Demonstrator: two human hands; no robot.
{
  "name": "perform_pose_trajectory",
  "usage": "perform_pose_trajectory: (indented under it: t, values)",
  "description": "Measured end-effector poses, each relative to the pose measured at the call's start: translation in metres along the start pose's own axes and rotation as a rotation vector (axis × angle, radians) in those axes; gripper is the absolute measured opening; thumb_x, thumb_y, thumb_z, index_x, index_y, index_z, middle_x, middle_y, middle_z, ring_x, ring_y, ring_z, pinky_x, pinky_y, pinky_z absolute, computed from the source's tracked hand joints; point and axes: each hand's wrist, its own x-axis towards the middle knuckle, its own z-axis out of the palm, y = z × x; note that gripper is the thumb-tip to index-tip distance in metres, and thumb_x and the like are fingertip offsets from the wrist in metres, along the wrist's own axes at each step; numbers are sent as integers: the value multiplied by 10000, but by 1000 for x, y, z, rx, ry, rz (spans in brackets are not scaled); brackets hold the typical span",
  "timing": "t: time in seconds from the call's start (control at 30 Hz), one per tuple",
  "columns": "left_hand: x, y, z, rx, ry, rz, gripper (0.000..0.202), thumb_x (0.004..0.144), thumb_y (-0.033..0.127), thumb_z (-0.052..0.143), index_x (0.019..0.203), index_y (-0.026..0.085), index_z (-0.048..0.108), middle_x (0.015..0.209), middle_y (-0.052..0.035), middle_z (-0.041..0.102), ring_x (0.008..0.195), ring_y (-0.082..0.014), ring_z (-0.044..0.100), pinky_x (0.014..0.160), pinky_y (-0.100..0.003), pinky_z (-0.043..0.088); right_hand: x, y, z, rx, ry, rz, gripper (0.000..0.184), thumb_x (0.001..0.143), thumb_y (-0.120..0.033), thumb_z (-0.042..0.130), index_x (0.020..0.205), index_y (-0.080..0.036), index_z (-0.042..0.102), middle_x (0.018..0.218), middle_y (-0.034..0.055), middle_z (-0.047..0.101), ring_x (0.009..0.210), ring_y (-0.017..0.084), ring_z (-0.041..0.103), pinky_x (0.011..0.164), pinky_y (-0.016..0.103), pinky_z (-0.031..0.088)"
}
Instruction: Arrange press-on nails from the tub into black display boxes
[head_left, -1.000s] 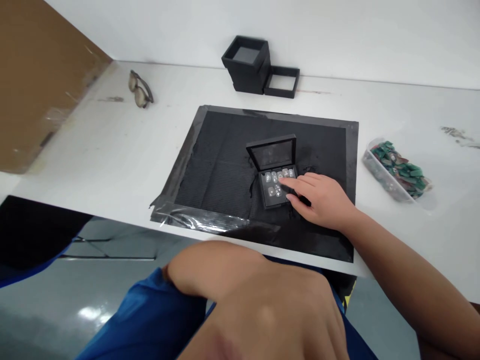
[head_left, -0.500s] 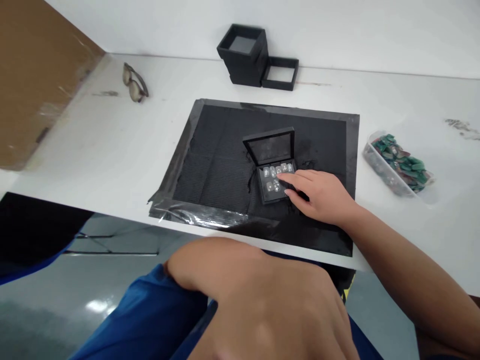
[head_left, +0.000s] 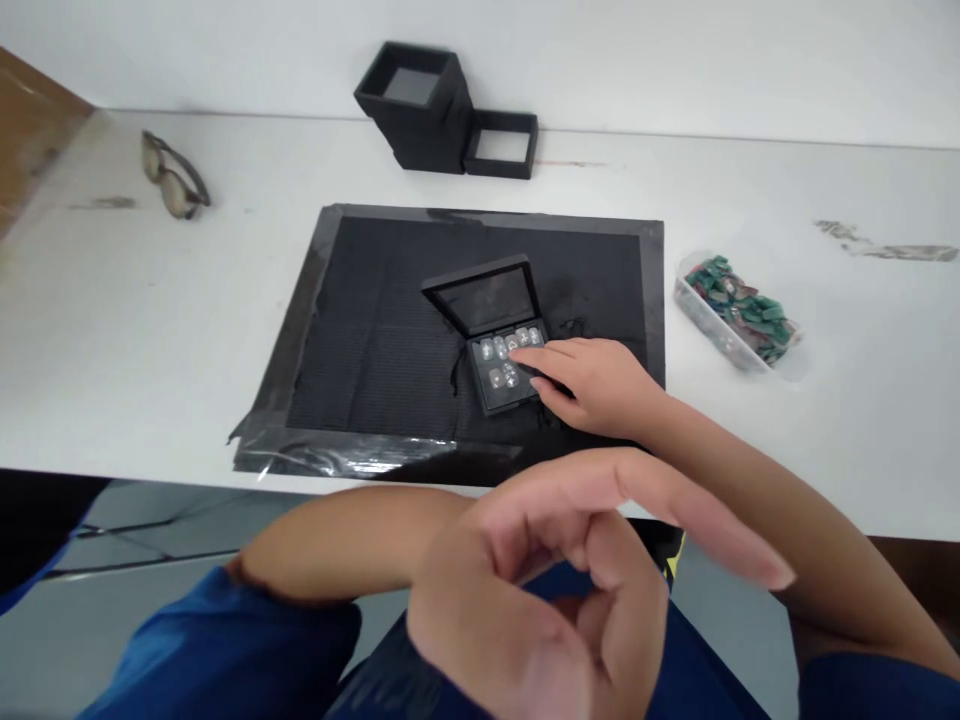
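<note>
A small black display box [head_left: 504, 372] lies open on a black mat [head_left: 382, 330], its glass lid [head_left: 486, 297] tilted up at the back. Several pale stones sit in rows inside it. My right hand [head_left: 596, 385] rests at the box's right side, with its fingertips on the stones in the tray; whether a stone is pinched is not visible. My left hand [head_left: 555, 590] hangs close to the camera below the table edge, fingers loosely curled, the index finger stretched out to the right, and nothing in it.
A clear tub of green and reddish stones [head_left: 735, 312] stands right of the mat. Stacked black boxes [head_left: 420, 105] and a flat black frame [head_left: 501, 145] sit at the back by the wall. Glasses [head_left: 172, 180] lie far left. The white table's front edge [head_left: 150, 470] runs across.
The view has swung right, so everything has shifted left. My left hand has turned over and curled, with its index finger now stretched out. My right hand stays at the box.
</note>
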Motion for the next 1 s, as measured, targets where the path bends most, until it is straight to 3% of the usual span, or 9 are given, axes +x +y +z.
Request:
perform_pose_trajectory:
  t: [0.03, 0.1, 0.17, 0.33, 0.5, 0.63, 0.73, 0.83, 1.0]
  values:
    - [6, -2, -3, -72, -112, -60, 387, 900, 433, 725, 1199, 231, 587, 613, 82, 539, 488, -39, 465, 567, -148, 445, 0, 0, 0, 2, -4, -7, 415, 995, -251, 465, 1385, -190, 592, 1153, 65, 749, 966, 210, 685, 754, 330, 462]
    - [16, -12, -10, -136, -77, -17, 280, 888, 376, 742, 1047, 180, 622, 581, 84, 502, 450, -19, 398, 476, -133, 347, 0, 2, 0, 7, -4, -19, 418, 989, -236, 462, 1382, -178, 591, 1135, 66, 747, 949, 206, 677, 749, 327, 454]
    - [24, -28, -20, -102, -163, -41, 222, 882, 323, 743, 950, 147, 625, 597, 64, 538, 451, -15, 412, 440, -134, 306, 0, 3, -1, 8, 9, -29, 427, 964, -192, 464, 1369, -177, 600, 1102, 65, 749, 923, 198, 669, 738, 321, 448]
    - [29, -65, -41, -66, 8, -166, 272, 840, 338, 785, 859, 141, 598, 627, 50, 591, 503, -19, 524, 517, -117, 421, 0, -1, -20, -47, 128, -51, 457, 928, -140, 450, 1352, -180, 617, 978, 56, 732, 824, 181, 643, 688, 311, 452]
    - [28, -74, -49, 29, 37, -86, 174, 856, 237, 735, 822, 132, 601, 615, 45, 595, 492, -23, 544, 528, -122, 454, -41, 10, -84, -48, 474, 0, 427, 942, -163, 525, 1340, -295, 605, 902, -7, 698, 716, 135, 603, 648, 287, 481]
    - [28, -76, -49, 76, 12, -2, 112, 825, 142, 712, 815, 133, 601, 629, 38, 601, 482, -23, 544, 516, -121, 455, -98, 81, -128, -120, 880, 343, 592, 863, -252, 687, 1432, -316, 535, 1154, 76, 672, 864, 159, 650, 659, 304, 473]
    - [27, -78, -49, 94, -5, -10, 113, 820, 149, 709, 804, 136, 598, 623, 34, 597, 477, -23, 524, 499, -118, 439, -124, 134, -135, -7, 884, 683, 487, 965, -348, 543, 1422, -185, 509, 1084, 130, 687, 857, 153, 661, 673, 306, 487]
    - [27, -76, -51, 111, -4, -55, 145, 829, 210, 715, 796, 140, 592, 625, 29, 593, 475, -24, 501, 489, -123, 427, -131, 148, -129, 234, 619, 982, 378, 1012, -418, 448, 1199, -197, 693, 955, 94, 734, 739, 132, 657, 671, 295, 510]
    - [28, -70, -54, 81, -57, -119, 201, 889, 326, 678, 839, 142, 615, 623, 10, 596, 541, -62, 562, 539, -162, 454, -128, 126, -126, 230, 380, 981, 273, 931, -431, 609, 1039, -258, 791, 902, 47, 767, 809, 155, 701, 747, 299, 534]
